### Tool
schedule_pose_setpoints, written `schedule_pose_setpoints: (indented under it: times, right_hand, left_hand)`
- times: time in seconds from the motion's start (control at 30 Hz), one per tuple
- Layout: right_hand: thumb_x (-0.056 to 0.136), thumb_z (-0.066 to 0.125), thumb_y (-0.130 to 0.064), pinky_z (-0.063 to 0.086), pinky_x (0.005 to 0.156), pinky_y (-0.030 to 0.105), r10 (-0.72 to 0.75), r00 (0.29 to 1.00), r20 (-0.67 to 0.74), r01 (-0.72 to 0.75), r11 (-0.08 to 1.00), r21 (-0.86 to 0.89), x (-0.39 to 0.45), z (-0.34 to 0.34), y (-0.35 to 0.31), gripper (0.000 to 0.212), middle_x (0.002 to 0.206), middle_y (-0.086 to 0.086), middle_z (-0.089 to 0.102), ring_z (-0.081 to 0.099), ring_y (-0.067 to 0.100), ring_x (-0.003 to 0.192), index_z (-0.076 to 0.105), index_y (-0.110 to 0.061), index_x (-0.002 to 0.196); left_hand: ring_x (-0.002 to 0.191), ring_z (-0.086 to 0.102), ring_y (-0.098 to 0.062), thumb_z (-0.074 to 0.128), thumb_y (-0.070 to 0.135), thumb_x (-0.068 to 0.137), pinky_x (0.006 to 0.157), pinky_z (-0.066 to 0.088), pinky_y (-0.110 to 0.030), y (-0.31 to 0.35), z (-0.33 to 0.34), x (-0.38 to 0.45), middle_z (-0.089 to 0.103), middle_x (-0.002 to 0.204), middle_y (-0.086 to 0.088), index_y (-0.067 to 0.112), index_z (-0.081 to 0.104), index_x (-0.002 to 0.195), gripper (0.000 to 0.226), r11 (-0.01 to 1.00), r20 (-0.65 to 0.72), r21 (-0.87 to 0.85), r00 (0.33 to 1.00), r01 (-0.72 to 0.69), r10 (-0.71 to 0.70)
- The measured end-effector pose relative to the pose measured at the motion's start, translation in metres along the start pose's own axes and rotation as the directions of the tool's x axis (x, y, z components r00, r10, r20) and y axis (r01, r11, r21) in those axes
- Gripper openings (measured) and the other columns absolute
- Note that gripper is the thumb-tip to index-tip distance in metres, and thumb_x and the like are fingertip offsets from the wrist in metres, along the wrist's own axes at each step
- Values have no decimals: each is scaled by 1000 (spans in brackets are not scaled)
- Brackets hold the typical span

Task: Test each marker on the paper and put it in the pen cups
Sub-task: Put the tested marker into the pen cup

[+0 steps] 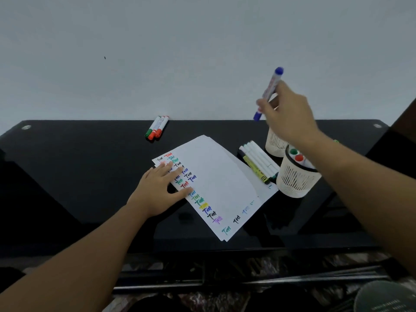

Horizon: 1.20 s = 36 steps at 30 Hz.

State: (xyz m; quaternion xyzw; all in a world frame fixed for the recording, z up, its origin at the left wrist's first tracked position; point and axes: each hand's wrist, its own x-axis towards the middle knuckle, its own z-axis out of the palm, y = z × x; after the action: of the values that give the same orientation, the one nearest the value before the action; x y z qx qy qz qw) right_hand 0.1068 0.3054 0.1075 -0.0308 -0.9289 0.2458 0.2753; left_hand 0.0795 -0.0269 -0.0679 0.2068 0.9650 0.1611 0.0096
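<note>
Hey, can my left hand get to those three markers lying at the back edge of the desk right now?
Probably yes. The left hand rests flat on the paper, holding nothing, and only bare desk lies between it and the three markers. Nothing stands in the way.

Black glossy table [90, 176], set against a pale wall: a stack of white paper sheets [216, 183] marked with coloured test words is laid at its centre; three markers [157, 127] are grouped near the far edge; a row of pens [258, 163] beside two white mesh pen cups [295, 179].
</note>
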Motion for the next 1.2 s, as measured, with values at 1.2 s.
schedule_pose_setpoints:
  times: [1.2]
  right_hand:
    - [97, 67, -47, 52, 80, 36, 315, 947, 63, -297, 933, -201, 27, -28, 86, 36, 122, 7, 70, 61, 18, 91, 69, -21, 122]
  left_hand:
    - [155, 9, -12, 33, 96, 75, 127, 8, -42, 1, -4, 1, 18, 168, 9, 46, 29, 155, 95, 1000, 10, -25, 1000, 8, -8]
